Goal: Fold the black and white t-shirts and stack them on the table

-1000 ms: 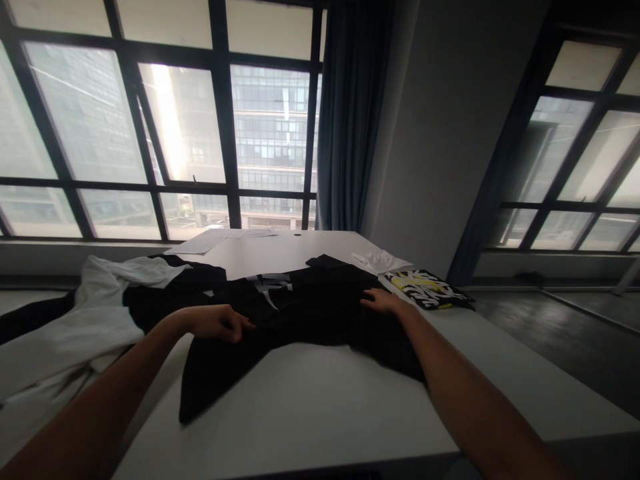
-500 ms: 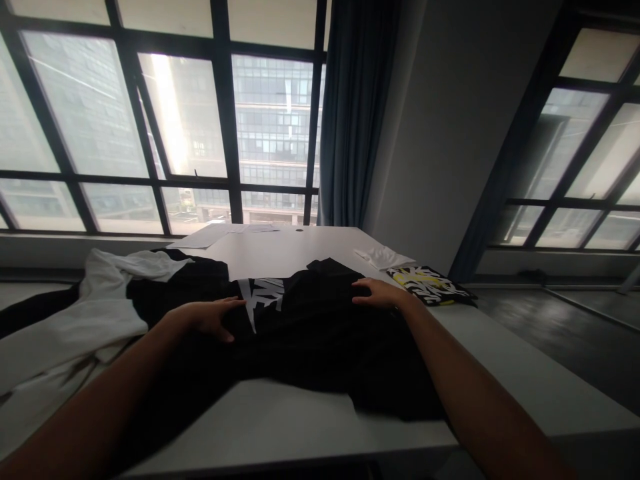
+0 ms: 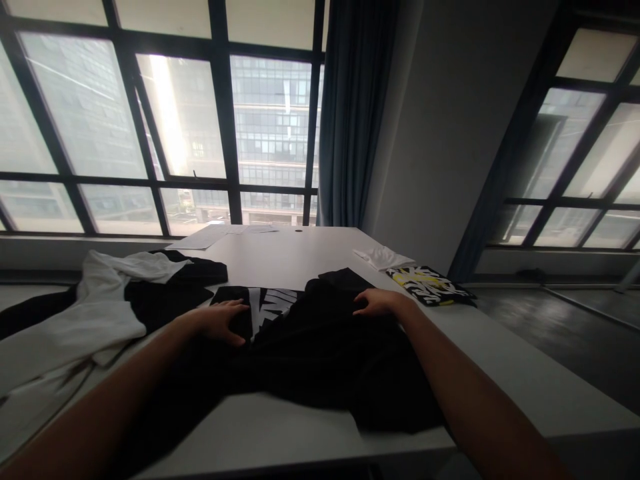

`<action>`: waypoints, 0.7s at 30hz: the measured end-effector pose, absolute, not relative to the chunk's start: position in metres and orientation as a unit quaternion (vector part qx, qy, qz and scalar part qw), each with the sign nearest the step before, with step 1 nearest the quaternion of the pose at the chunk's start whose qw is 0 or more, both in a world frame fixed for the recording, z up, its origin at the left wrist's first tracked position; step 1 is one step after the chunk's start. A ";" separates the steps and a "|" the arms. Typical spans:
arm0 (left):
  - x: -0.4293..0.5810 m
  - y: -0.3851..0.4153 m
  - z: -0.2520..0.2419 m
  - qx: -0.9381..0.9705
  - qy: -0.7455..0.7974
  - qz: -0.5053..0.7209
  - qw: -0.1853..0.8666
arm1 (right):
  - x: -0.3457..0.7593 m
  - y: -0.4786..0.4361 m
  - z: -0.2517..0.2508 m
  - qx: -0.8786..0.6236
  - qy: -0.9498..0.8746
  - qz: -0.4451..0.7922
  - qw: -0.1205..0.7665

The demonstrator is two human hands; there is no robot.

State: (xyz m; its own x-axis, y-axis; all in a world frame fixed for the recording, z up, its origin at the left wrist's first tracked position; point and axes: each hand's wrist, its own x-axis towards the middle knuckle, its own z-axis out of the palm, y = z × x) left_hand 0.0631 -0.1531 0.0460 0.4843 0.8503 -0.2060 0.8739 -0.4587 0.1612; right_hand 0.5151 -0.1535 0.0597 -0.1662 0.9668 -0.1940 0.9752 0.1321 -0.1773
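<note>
A black T-shirt [image 3: 320, 360] with a white and grey printed panel lies spread and creased on the white table in front of me. My left hand [image 3: 225, 321] rests on its left part beside the print, with thumb and fingers apart. On the right part of the shirt lies my right hand [image 3: 377, 303], its fingers bent a little and spread from the thumb. Neither hand shows cloth pinched in it. The shirt's lower edges lie near the table's front edge, and my forearms cover some of its sides.
White and black garments [image 3: 105, 293] lie heaped at the left. At the right are a folded black garment with a white and yellow print [image 3: 430, 287] and a white cloth [image 3: 383, 257]. Papers [image 3: 200, 237] lie at the far end of the table [image 3: 290, 253], below the windows.
The black T-shirt has slid a little toward me, and its printed panel has shifted and creased. Both hands have come slightly nearer with it.
</note>
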 end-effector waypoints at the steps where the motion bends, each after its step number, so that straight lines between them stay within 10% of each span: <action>1: 0.070 -0.156 0.045 0.860 0.488 -0.065 0.135 | 0.515 -0.154 0.060 0.647 0.750 -0.136 0.028; 12: 0.053 -0.138 0.058 0.779 0.626 0.037 0.006 | 0.507 -0.149 0.058 0.718 0.696 -0.024 0.001; 21: 0.054 -0.132 0.045 0.796 0.600 -0.045 0.069 | 0.508 -0.149 0.055 0.671 0.718 -0.171 0.070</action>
State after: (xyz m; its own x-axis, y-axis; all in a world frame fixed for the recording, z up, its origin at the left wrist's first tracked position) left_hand 0.0535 -0.1323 0.0445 0.2763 0.9486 -0.1547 0.9610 -0.2706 0.0567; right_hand 0.5076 -0.1490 0.0549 -0.0899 0.9394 -0.3308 0.9875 0.0410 -0.1519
